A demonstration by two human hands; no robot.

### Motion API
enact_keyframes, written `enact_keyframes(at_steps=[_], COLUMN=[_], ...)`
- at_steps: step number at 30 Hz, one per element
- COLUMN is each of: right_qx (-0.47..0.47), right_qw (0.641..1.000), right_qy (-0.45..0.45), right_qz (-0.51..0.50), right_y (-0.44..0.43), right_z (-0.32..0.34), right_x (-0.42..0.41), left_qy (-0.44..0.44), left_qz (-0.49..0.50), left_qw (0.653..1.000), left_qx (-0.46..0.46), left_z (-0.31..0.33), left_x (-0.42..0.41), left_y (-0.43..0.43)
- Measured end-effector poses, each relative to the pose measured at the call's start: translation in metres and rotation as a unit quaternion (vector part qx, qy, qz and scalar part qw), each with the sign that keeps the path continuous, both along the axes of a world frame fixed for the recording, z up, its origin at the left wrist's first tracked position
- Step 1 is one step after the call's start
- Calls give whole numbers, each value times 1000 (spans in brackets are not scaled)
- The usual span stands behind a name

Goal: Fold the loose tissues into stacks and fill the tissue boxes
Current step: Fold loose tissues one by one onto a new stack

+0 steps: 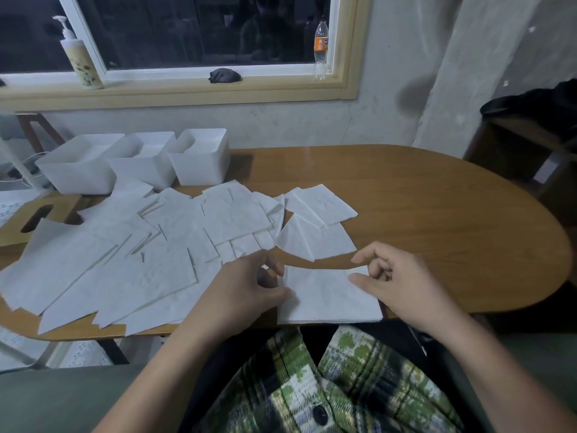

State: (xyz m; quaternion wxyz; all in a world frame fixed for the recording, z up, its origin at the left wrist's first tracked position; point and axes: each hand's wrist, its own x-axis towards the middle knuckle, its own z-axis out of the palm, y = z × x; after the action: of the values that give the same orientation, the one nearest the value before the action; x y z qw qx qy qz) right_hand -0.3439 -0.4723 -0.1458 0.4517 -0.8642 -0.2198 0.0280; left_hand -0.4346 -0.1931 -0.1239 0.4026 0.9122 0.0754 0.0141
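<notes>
Wood-brown and glossy, the oval tabletop (pixel 437 214) carried all of the work before us. At its near edge, straight in front of us, lay a folded white paper tissue (pixel 324 295), roughly square and flat, its near side reaching the edge. Our left hand (pixel 246 292) had hold of its left side, with the thumb on top of the paper and the fingers (pixel 274 265) curled in close, pinching that edge. Our right hand (pixel 402 289) held the far right corner of the same tissue. Its thumb pressed on the sheet and its lower fingers curled tight against it, while the forefinger stood out straight, apart from the paper.

A wide spread of loose white paper tissues (pixel 140 260) overlapped one another from the near left edge toward the far left edge. Its nearest sheets lay just beside our left hand. Toward the middle of the tabletop, two small folded white squares (pixel 324 204) lay touching the spread.

Along the far left edge stood three open white plastic boxes (pixel 199 160) in a row, side by side. We could not tell what the pale shapes inside them were. At the left edge lay a flat light wooden lid with an oval slot (pixel 40 214), partly covered by tissues.

On the window sill beyond stood a cream pump bottle (pixel 82 60) and a clear plastic bottle with an orange label (pixel 321 48), with a dark crumpled lump (pixel 224 75) between them. Green-and-white plaid cloth (pixel 327 385) covered our lap below the near edge.
</notes>
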Motion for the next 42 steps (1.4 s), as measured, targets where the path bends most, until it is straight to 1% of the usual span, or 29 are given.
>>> enact_keyframes(at_steps=[5,10,14,20,23,26,29,32,36,39,42], right_qx=[-35,-62,-97,-142,-158,-184,-211,-196,-148,-135,-132], right_qw=[999,994,988,982,978,969,962,963,970,970,970], right_qy=[-24,-90,-119,-123,-134,-163,-168,-177,-186,-186,-176], right_qz=[-10,-13,3,27,32,40,50,48,57,77,107], right_y=[3,4,9,22,27,31,33,36,42,48,55], right_z=[5,5,4,-2,-4,-6,-3,4,22,34,42], right_x=[-2,13,31,52,54,55,54,48,31,16,2], left_qy=[-11,-37,-105,-204,-214,-223,-226,-224,-252,-268,-294], left_qz=[-11,-10,10,-7,-18,-14,-7,2,14,21,4], left_qw=[999,999,994,976,973,970,969,970,964,957,949], left_qx=[30,35,32,79,81,91,102,98,89,107,110], left_z=[-1,-5,-13,-27,-29,-32,-34,-33,-33,-35,-35], left_x=[1,3,7,10,9,6,3,4,5,5,5], left_y=[-3,0,0,-4,-5,-5,-7,-7,-7,-6,-7])
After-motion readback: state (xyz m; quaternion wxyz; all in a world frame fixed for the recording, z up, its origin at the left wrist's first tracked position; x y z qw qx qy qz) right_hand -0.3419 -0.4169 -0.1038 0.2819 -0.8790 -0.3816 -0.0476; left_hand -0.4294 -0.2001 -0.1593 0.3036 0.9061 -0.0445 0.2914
